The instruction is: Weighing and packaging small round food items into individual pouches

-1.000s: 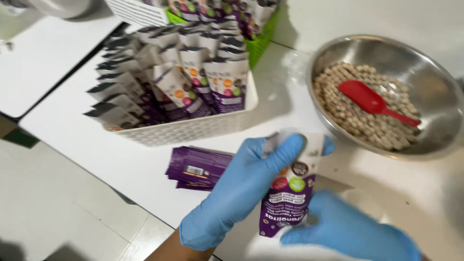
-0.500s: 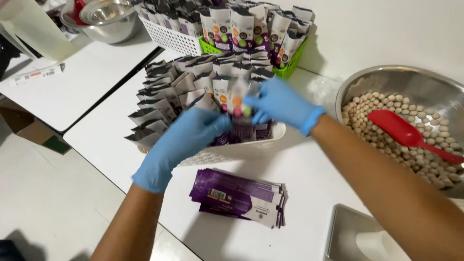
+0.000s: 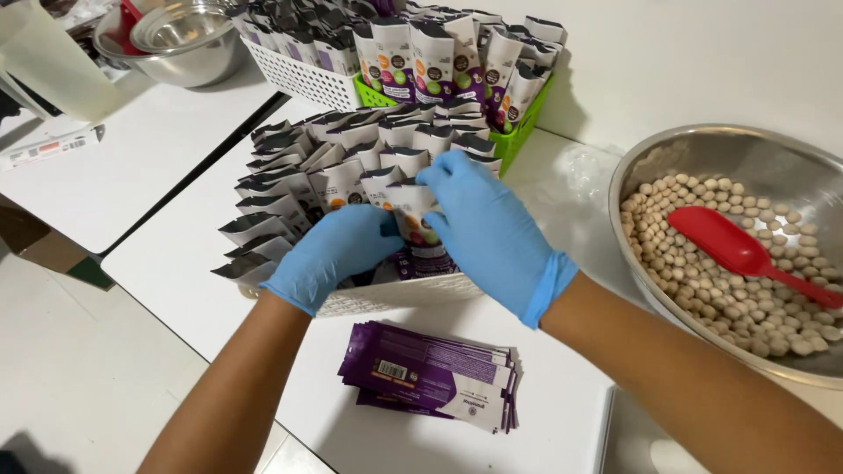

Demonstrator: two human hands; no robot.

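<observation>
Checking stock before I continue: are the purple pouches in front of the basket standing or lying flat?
Lying flat. The purple pouches sit stacked on the white table, in front of the white basket, apart from both hands.

The blue-gloved left hand [image 3: 338,250] curls, fingers bent inward. The blue-gloved right hand [image 3: 487,228] arches beside it, fingertips pinched. Both forearms are bare.

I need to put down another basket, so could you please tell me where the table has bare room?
Bare tabletop lies left of the flat purple pouch stack, below the white basket, and between the green basket and the steel bowl of pale balls. It is crowded where both gloved hands, left hand and right hand, work a pouch into the white basket.
</observation>
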